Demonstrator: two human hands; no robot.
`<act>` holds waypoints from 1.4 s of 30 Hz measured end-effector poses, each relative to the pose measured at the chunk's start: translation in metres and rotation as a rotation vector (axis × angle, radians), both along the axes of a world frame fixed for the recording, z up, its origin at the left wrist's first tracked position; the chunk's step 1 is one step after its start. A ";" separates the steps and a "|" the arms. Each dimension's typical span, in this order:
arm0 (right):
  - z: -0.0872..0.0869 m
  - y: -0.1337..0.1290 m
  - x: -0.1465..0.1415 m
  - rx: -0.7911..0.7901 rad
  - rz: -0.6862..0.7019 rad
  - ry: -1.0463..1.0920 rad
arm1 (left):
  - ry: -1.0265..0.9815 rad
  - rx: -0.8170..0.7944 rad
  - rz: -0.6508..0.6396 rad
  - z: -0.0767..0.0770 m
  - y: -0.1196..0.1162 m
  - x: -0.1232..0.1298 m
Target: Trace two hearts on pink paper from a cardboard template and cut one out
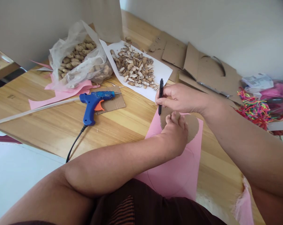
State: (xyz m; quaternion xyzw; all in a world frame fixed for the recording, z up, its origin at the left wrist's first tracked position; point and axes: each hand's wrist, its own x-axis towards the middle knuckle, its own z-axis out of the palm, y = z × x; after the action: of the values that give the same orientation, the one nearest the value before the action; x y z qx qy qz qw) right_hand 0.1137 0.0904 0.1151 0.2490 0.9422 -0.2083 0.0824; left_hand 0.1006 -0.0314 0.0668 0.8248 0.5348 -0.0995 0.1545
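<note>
My right hand (pixel 173 97) grips a black pen (pixel 160 93) upright, its tip down at the left edge of a round-edged cardboard piece (pixel 193 125). My left hand (pixel 175 134) presses that cardboard with bent fingers, holding it against a sheet of pink paper (pixel 153 179). Part of the cardboard is hidden beneath both hands, so its full outline does not show. A thin curved line is drawn on the pink paper, nearer my body and partly behind my left forearm.
A blue glue gun (pixel 91 104) rests left on a cardboard scrap (pixel 119 101). Behind stand a plastic bag of peanuts (pixel 77 59) and white paper (pixel 162 73) bearing peanut shells (pixel 134 67). Flattened cardboard (pixel 207 70) lies along the wall; colourful strings (pixel 255 107) lie right.
</note>
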 end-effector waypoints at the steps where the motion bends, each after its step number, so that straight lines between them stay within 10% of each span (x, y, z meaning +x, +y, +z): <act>1: 0.000 -0.004 0.000 -0.004 0.032 -0.013 | 0.003 0.002 0.000 0.000 0.000 0.000; 20: 0.003 -0.029 -0.010 -0.133 0.209 -0.257 | 0.089 0.070 -0.013 -0.006 -0.002 0.005; 32: 0.002 -0.002 -0.021 0.026 0.039 -0.140 | 0.018 -0.023 -0.016 0.001 0.000 -0.001; 42: 0.000 0.015 -0.010 -0.141 -0.165 -0.025 | 0.023 -0.014 -0.038 0.004 -0.002 -0.002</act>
State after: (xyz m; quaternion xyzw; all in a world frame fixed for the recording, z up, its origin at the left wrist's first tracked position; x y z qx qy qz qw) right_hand 0.1039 0.1057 0.1148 0.3220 0.9004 -0.2770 0.0941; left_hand 0.0984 -0.0333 0.0707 0.8325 0.5199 -0.1155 0.1523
